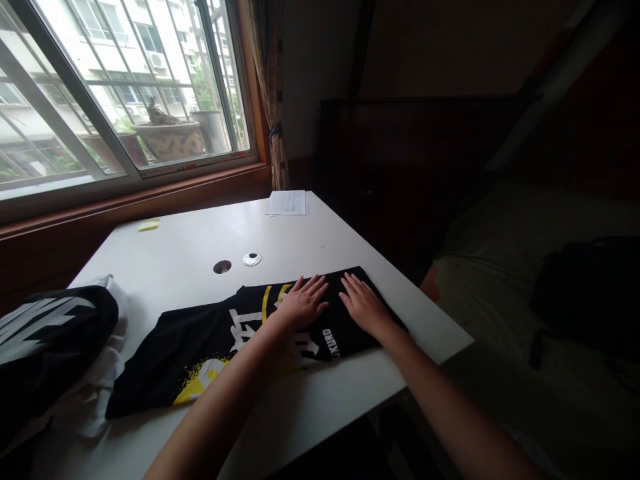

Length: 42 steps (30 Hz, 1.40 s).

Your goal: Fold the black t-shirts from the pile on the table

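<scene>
A black T-shirt (200, 333) with white lettering and yellow print lies folded lengthwise across the white table (360, 393). My left hand (303, 301) rests flat on its printed part, right of the middle, with the fingers stretched out. Close to the garment's right end, my right hand (364, 303) also lies flat on the black cloth, fingers extended. Nothing is held in either hand. My left forearm hides part of the print.
Black and white clothes (60, 327) are heaped at the table's left. Papers (287, 203) lie at the far corner, a yellow sticky-note pad (149, 225) at the back left. A cable hole (222, 267) and a round cover (252, 259) are behind the shirt. A window (125, 87) is beyond.
</scene>
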{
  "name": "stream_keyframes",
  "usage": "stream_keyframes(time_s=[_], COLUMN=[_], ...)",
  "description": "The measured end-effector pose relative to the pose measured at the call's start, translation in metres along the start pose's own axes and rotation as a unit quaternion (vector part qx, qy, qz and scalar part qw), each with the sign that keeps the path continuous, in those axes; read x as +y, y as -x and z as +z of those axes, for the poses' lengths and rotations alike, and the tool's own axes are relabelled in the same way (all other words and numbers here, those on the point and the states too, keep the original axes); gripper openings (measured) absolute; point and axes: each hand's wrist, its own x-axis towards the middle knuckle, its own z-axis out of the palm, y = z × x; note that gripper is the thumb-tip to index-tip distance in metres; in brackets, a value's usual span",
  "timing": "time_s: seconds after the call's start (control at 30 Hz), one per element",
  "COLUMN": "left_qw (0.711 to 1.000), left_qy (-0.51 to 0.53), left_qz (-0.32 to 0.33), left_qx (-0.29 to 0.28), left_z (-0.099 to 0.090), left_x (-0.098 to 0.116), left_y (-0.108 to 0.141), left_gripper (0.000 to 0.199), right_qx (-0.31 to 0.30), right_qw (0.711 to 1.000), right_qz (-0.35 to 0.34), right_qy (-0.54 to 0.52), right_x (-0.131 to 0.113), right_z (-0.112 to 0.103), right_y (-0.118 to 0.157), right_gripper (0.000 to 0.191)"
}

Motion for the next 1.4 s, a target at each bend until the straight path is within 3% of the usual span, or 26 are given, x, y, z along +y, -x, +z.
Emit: stream_keyframes(time_s=[0.33, 0.5, 0.7, 0.9, 1.03, 1.1, 1.23, 1.4], left_qw=[0.987, 0.964, 0.959, 0.951, 0.961, 0.967, 0.966, 0.96], left_qy=[-0.042, -0.024, -0.042, 0.012, 0.009, 0.002, -0.003, -0.041], left_qz=[-0.147, -0.259, -0.28, -0.307, -0.276, -0.251, -0.247, -0.252], left_qx=[-0.037, -0.054, -0.016, -0.037, 0.002, 0.036, 0.075, 0.112], left_z=[-0.031, -0.04, -0.041, -0.042, -0.046, -0.051, -0.061, -0.062], left_x=[-0.107, -0.14, -0.139, -0.12, -0.118, -0.121, -0.126, -0.123], left_y=[0.088, 0.128, 0.16, 0.191, 0.223, 0.238, 0.254, 0.252], left_gripper=[0.062, 0.069, 0.064, 0.061, 0.058, 0.054, 0.039, 0.025], right_qx=[-0.04, -0.048, -0.058, -0.082, -0.103, -0.084, 0.017, 0.063], right_qw=[0.998, 0.997, 0.995, 0.989, 0.987, 0.988, 0.993, 0.981], right_qz=[0.041, 0.052, 0.059, 0.067, 0.045, 0.035, -0.002, -0.178], right_qy=[0.029, 0.033, 0.054, 0.1, 0.115, 0.127, 0.121, -0.035], right_x=[0.008, 0.01, 0.017, 0.031, 0.042, 0.042, 0.008, -0.091], right_z=[-0.002, -0.005, -0.007, -0.01, -0.015, -0.019, -0.023, -0.016], right_y=[0.009, 0.011, 0.012, 0.009, 0.005, 0.0, -0.02, -0.057], right_gripper=[0.068, 0.07, 0.07, 0.069, 0.066, 0.061, 0.048, 0.035])
